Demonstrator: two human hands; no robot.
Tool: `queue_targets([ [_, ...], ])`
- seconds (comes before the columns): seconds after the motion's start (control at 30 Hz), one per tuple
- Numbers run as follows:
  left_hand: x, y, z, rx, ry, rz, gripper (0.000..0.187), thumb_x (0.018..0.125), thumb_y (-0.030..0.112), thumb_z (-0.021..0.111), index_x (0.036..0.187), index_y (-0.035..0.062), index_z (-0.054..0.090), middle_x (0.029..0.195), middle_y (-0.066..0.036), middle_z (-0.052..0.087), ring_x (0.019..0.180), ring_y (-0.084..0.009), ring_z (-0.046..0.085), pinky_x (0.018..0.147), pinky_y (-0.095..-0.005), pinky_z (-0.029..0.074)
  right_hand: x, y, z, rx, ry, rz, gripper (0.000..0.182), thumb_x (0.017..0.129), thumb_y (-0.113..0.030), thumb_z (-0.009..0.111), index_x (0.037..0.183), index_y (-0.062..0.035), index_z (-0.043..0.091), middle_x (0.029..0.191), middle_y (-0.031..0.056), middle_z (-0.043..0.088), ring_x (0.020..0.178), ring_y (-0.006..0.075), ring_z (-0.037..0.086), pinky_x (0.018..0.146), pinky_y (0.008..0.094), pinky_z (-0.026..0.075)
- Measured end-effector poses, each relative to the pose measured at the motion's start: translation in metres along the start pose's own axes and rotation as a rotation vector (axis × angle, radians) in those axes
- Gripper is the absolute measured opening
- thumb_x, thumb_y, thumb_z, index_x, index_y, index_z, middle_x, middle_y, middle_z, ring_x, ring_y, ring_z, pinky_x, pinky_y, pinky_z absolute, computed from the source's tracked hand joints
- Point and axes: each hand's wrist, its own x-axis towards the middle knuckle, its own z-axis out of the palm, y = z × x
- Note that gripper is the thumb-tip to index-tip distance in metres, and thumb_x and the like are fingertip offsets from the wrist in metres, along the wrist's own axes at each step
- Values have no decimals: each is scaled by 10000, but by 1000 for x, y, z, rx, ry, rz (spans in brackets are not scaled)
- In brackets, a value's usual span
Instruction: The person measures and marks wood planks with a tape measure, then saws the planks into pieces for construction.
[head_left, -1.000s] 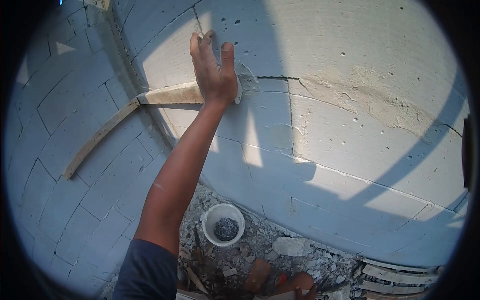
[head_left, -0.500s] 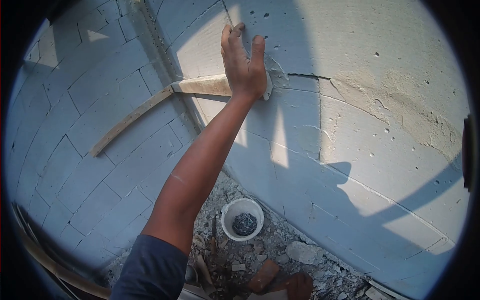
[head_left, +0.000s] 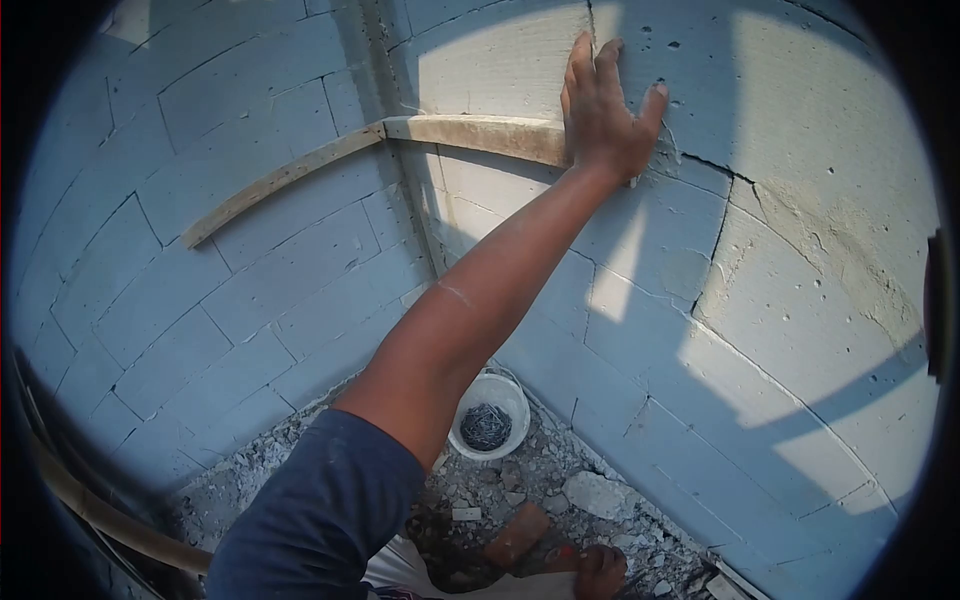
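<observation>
Head view: the left hand (head_left: 611, 122), fingers spread wide, covers a wooden batten's (head_left: 480, 131) right end at upper centre.

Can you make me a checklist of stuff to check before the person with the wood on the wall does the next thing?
1. Left hand at the wooden strip: ok, it is open over the strip's right end. How hard it presses, cannot tell.
2. Strip reaching the corner: ok, its end meets the other strip there.
3. Bucket upright: ok, with what look like nails inside.
4. Right hand ready: cannot tell, it is out of view.
5. Floor tidy for feet: not ok, rubble and a brick lie there.
</observation>
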Motion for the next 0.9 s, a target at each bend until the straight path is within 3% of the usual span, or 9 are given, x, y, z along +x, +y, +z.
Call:
queue_targets([
  [0.03,1,-1,-1,-1,6,6,684,880,435,631,1406,42,439,1513,-224,315,1386,-392,344,1141,-498,272,-8,-3,-4,-32,14,33,431,938,-484,589,1049,-79,684,1017,178,661,922,402,611,822,541,495],
  [0.1,3,0,0,-29,23,12,657,890,443,625,1391,46,470,1522,-206,315,1395,-376,340,1144,-492,272,-20,0,5,-167,-142,421,630,783,-479,709,1253,-74,595,1294,209,518,1214,431,476,1024,552,364],
  [0.2,4,-4,-2,-188,39,-32,585,929,465,577,1367,81,525,1550,-162,340,1380,-359,391,1135,-462,309,-21,-19,-2,-265,-41,533,455,802,-439,692,1120,-115,665,1286,166,543,1231,400,478,1039,546,352],
  [0.27,4,-13,-4,-241,28,-18,547,937,456,576,1353,102,563,1556,-159,349,1406,-351,373,1147,-446,302,-25,-23,-5,-306,-18,588,512,796,-427,692,1191,-105,639,1294,179,539,1237,398,473,1054,539,347],
  [0.4,6,-15,-5,-250,3,54,571,941,474,593,1369,98,563,1534,-205,376,1416,-365,373,1155,-449,304,-31,-35,-16,-376,-3,593,523,824,-416,672,1245,-110,620,1313,145,537,1255,380,463,1063,518,363],
  [0.53,11,-36,14,-33,44,138,816,871,699,543,1426,102,524,1524,-196,406,1391,-364,419,1131,-488,342,-39,-33,-16,-392,-11,661,529,855,-418,639,1289,-119,593,1342,125,526,1290,346,452,1074,499,367],
  [0.57,15,-52,24,-13,-29,151,859,847,730,551,1432,102,515,1504,-185,442,1371,-356,448,1107,-468,374,-41,-30,-11,-383,5,660,508,851,-418,635,1270,-133,606,1289,130,537,1279,351,457,1051,512,367],
  [0.67,17,-66,40,3,-40,217,864,861,684,581,1434,47,475,1506,-244,391,1371,-408,414,1106,-512,359,-36,-33,-12,-355,-69,721,500,847,-421,636,1259,-139,616,1296,130,538,1278,342,463,1052,506,365],
  [0.9,19,-63,26,1,-41,251,898,894,578,653,1439,-82,381,1511,-382,271,1372,-529,335,1105,-614,325,-24,-10,2,-237,-94,632,492,843,-435,638,1224,-124,647,1255,135,561,1244,319,486,1014,497,376],
])
